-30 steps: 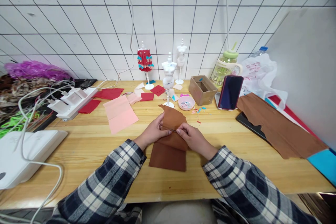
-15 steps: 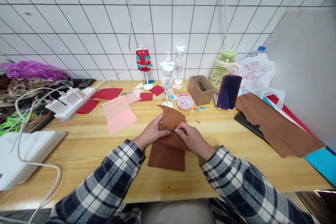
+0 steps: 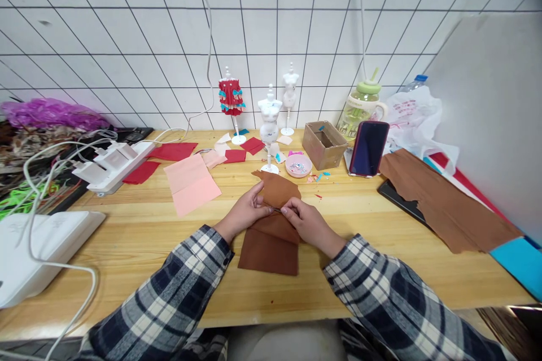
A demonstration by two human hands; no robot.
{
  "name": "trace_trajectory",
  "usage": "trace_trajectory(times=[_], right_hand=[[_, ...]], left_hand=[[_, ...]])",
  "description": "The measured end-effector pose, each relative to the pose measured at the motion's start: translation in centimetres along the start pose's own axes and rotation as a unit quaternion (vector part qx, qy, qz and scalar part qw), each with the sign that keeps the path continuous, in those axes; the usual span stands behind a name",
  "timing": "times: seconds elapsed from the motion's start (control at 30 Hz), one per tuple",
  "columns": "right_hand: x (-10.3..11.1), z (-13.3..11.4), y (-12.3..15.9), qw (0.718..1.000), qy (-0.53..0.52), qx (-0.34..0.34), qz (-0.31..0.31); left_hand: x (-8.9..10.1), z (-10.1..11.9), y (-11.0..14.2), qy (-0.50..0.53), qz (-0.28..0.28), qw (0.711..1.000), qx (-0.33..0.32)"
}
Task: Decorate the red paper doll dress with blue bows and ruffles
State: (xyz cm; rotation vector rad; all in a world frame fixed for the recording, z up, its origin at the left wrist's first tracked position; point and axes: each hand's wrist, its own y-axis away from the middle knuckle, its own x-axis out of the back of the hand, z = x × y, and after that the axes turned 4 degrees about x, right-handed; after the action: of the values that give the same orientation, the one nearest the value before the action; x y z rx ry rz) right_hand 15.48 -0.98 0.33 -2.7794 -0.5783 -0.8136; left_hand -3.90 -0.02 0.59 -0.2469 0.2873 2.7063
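Observation:
A brown sheet [image 3: 279, 189], which looks like crepe paper or cloth, is pinched between both hands above the table. My left hand [image 3: 244, 212] grips its left side, thumb on top along a fold. My right hand [image 3: 311, 224] pinches the same fold from the right, fingertips close to the left thumb. Beneath lies a darker brown rectangular piece [image 3: 269, 252], partly covered by the held sheet. Just beyond the sheet a bare white mini dress form [image 3: 270, 118] stands upright.
Behind stand another bare form [image 3: 290, 93] and one in a red dress [image 3: 231, 96]. A pink dish of sequins [image 3: 298, 167], a cardboard box [image 3: 324, 146] and a phone [image 3: 369, 148] are at right. Pink paper [image 3: 192, 183] and a power strip [image 3: 121, 166] lie left; more brown sheet [image 3: 449, 200] right.
Both hands keep their pinch on the brown sheet and have barely shifted. The rest of the table looks the same.

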Motion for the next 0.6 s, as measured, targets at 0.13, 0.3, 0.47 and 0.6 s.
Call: trace_trajectory(times=[0.13,0.3,0.47,0.6], right_hand=[[-0.16,0.12,-0.06,1.0,-0.004,-0.001,0.004],[-0.21,0.11,-0.05,1.0,-0.002,-0.005,0.007],[-0.25,0.07,0.0,1.0,-0.001,-0.008,0.012],[-0.25,0.01,-0.02,1.0,0.006,-0.005,0.017]], left_hand=[[-0.03,0.13,0.03,-0.002,-0.01,1.0,0.013],[-0.02,0.17,0.15,-0.015,-0.01,1.0,0.021],[0.07,0.14,0.17,-0.025,-0.012,0.999,0.025],[0.03,0.05,0.2,-0.044,0.005,0.999,0.026]])
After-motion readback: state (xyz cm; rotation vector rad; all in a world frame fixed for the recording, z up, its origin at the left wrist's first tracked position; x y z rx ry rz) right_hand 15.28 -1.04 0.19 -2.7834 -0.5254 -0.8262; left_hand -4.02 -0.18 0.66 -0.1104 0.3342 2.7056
